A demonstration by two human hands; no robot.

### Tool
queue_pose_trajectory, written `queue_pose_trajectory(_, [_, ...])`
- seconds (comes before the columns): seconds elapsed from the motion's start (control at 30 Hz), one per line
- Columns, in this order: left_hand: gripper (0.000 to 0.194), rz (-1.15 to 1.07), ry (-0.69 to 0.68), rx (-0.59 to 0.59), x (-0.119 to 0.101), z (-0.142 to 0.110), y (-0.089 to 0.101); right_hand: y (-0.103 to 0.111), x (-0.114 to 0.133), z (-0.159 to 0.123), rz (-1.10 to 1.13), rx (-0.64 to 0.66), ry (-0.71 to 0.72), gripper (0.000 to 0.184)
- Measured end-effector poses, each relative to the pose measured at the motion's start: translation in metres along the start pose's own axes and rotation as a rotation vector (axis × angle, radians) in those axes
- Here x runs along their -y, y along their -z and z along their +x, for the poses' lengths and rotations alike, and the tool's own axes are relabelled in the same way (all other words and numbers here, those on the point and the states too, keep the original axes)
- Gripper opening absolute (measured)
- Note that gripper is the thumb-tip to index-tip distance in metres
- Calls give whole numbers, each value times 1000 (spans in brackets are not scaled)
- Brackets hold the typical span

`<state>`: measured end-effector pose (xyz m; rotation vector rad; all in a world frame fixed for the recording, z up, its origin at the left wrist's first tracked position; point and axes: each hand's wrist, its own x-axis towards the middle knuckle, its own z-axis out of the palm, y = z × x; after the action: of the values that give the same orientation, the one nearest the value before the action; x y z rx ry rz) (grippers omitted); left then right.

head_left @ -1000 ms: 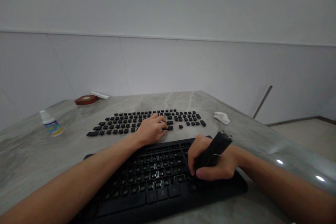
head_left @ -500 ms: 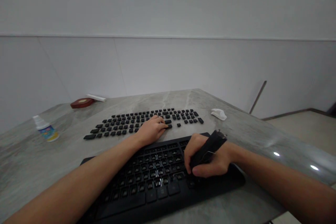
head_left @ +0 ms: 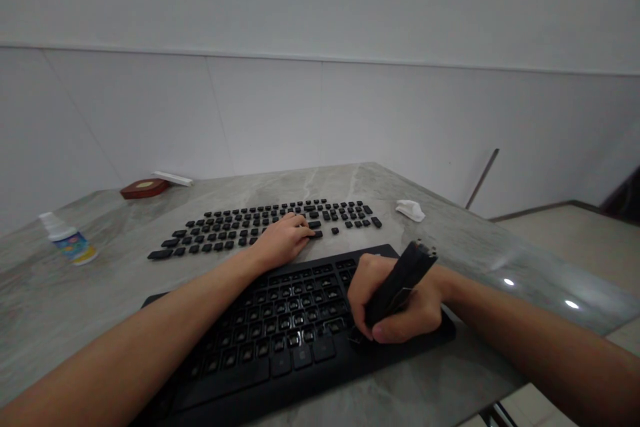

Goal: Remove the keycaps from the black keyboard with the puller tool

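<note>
My right hand [head_left: 393,300] is wrapped round a thick black handheld tool [head_left: 407,273], tilted up to the right, with small metal bits at its top and a thin wire on its side. Its lower end is at the lower right of a black keyboard [head_left: 305,383], partly hidden by my fingers. Most key sockets are bare; a few keycaps [head_left: 302,357] remain in the bottom row. Beyond the keyboard, my left hand [head_left: 283,240] lies with fingers stretched over loose keycaps [head_left: 220,237] set out in rows. Its fingertips touch one wide keycap [head_left: 316,234].
A white spray bottle [head_left: 70,240] with a colourful label stands at the left. Behind it lie a dark red box [head_left: 145,189] and a white strip [head_left: 173,178]. Crumpled white tissue [head_left: 410,210] sits to the right of the keycaps on the grey marbled table [head_left: 480,253].
The view has shifted slightly, so everything sits a little further left. My right hand keeps its grip on the tool, now near the keyboard's lower edge. My left hand stays by the same keycap.
</note>
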<state>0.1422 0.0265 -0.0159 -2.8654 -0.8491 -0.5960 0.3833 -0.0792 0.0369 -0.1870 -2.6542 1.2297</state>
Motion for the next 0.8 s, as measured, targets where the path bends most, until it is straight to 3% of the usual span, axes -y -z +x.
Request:
queue_pose_trajectory(0.23, [27,-9,-2,-11,-2,0,2,-6,2,2,-43,32,3,14])
queue_pose_trajectory(0.33, [28,-4,-20,-114,-10,0,11,-10,6,4,-126,19,23,7])
queue_pose_trajectory(0.43, [20,-59,-177,-233,-33,-3,28,-12,15,7,-250,16,20,2])
queue_pose_trajectory(0.6, [13,-262,-602,-40,-86,-13,45,-12,28,10,-439,73,-16,12])
queue_pose_trajectory(0.67, [9,-339,-656,28,-98,-15,43,-12,26,9,-471,49,-30,15])
queue_pose_trajectory(0.8, [11,-387,-606,77,-100,-17,36,-10,21,7,-450,72,-49,9])
